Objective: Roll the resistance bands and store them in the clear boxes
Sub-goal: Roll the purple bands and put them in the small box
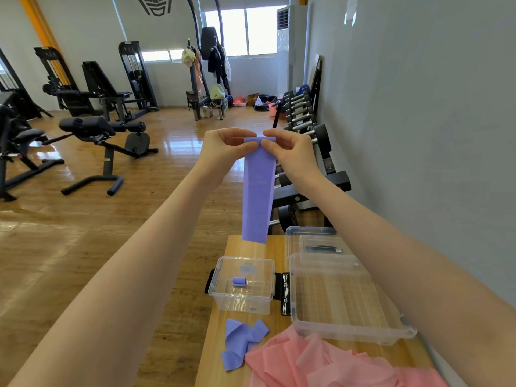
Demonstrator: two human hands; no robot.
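Smooth purple band, top edge rolled

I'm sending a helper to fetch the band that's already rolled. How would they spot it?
On the wooden table, find the small clear box left of the larger clear box. The rolled purple band lies alone inside; the loose purple band and pink bands lie crumpled outside.

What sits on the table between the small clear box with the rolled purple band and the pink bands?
In the head view, a loose crumpled purple band lies between the small clear box and the pink bands.
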